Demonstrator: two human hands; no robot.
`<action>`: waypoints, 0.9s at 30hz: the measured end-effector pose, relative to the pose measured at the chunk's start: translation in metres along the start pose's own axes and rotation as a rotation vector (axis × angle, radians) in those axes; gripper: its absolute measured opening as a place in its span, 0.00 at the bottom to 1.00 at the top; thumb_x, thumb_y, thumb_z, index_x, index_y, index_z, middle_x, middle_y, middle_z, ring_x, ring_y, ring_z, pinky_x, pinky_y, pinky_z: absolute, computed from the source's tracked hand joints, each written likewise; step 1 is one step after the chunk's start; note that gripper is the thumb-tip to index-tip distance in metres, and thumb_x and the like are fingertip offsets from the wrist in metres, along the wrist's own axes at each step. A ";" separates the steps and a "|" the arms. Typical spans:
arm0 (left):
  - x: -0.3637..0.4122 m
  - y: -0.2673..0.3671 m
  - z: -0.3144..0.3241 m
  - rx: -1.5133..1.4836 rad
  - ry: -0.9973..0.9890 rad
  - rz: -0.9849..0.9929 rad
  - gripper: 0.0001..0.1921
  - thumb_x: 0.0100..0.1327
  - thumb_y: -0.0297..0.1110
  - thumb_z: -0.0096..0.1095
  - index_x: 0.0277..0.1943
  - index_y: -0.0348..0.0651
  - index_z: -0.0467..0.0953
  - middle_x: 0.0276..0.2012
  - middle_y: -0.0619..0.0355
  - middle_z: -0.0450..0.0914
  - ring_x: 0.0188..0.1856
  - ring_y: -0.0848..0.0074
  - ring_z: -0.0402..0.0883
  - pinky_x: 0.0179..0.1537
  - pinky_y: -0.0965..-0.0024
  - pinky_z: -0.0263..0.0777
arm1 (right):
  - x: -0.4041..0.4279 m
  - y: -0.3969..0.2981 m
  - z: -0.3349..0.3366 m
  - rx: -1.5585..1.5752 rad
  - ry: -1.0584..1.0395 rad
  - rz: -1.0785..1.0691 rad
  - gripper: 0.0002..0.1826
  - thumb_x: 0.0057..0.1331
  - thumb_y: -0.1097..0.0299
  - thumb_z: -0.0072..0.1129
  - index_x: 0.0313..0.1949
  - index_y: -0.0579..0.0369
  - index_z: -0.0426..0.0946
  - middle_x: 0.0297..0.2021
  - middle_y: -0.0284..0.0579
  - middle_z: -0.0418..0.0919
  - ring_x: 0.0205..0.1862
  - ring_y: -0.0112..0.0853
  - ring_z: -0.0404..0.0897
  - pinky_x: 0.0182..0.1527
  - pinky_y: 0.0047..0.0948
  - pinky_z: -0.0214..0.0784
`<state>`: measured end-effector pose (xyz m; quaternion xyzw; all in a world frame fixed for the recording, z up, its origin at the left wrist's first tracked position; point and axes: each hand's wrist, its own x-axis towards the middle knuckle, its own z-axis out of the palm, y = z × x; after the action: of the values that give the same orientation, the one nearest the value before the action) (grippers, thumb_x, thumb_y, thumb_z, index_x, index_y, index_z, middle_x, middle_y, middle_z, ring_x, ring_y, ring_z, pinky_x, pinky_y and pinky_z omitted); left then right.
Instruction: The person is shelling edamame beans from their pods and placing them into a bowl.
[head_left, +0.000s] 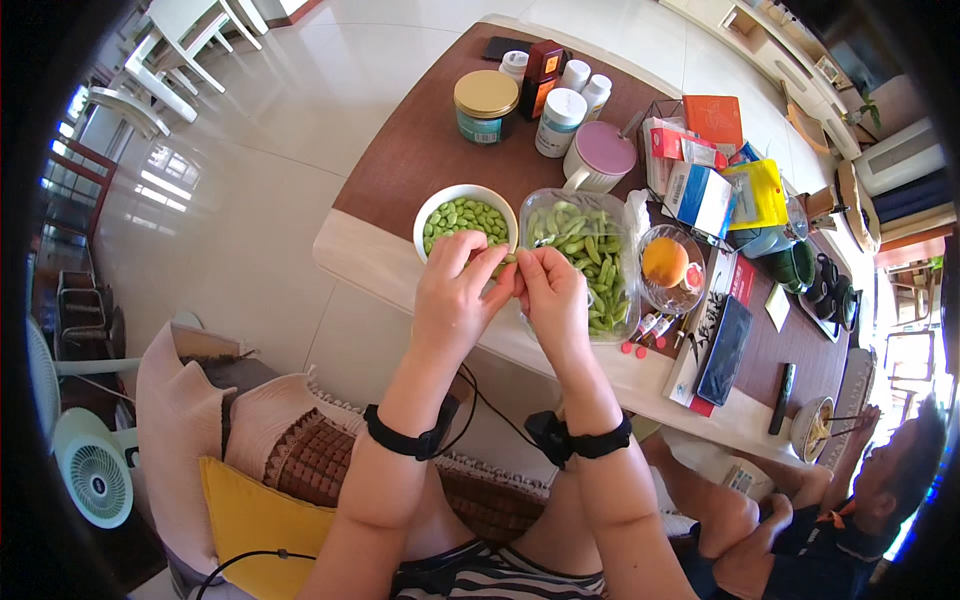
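Note:
My left hand (454, 296) and my right hand (551, 289) meet over the near edge of the table. Between their fingertips they pinch a green edamame pod (511, 258), mostly covered by the fingers. Just beyond my left hand is a white bowl (418, 217) holding many shelled green beans (465, 217). A clear plastic container (634, 300) of unshelled edamame pods (600, 277) sits beyond and to the right of my right hand. Both wrists wear black straps, and a cable hangs between them.
Behind the bowl stand a gold-lidded jar (486, 97), white bottles and a mug with a pink lid (604, 148). A glass bowl with an orange fruit (664, 262), boxes and a dark phone (724, 351) lie rightward. At right, another person (817, 517) sits holding chopsticks over a bowl (804, 435).

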<state>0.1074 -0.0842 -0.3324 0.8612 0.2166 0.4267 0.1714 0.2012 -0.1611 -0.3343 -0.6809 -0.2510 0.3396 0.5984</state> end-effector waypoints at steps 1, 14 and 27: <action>0.000 -0.001 0.000 0.001 -0.001 0.000 0.15 0.40 0.20 0.67 0.35 0.38 0.75 0.32 0.56 0.71 0.34 0.66 0.73 0.35 0.67 0.70 | 0.000 0.000 0.001 0.001 -0.001 0.001 0.12 0.66 0.67 0.48 0.28 0.63 0.72 0.17 0.38 0.73 0.19 0.21 0.68 0.23 0.22 0.62; -0.001 -0.010 -0.002 -0.069 -0.080 0.023 0.14 0.41 0.20 0.67 0.36 0.35 0.77 0.31 0.57 0.72 0.32 0.68 0.73 0.32 0.69 0.70 | -0.004 0.001 0.008 -0.140 0.084 -0.090 0.11 0.65 0.67 0.50 0.29 0.63 0.72 0.17 0.40 0.74 0.18 0.22 0.70 0.23 0.22 0.63; 0.000 -0.010 0.000 -0.062 0.007 0.009 0.11 0.45 0.20 0.63 0.35 0.35 0.77 0.29 0.55 0.74 0.29 0.65 0.75 0.29 0.68 0.71 | -0.006 -0.005 0.006 -0.181 0.085 -0.159 0.09 0.65 0.68 0.50 0.32 0.63 0.73 0.18 0.43 0.75 0.19 0.24 0.74 0.24 0.22 0.65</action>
<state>0.1055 -0.0759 -0.3370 0.8550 0.2002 0.4368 0.1954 0.1927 -0.1609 -0.3286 -0.7240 -0.3082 0.2375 0.5696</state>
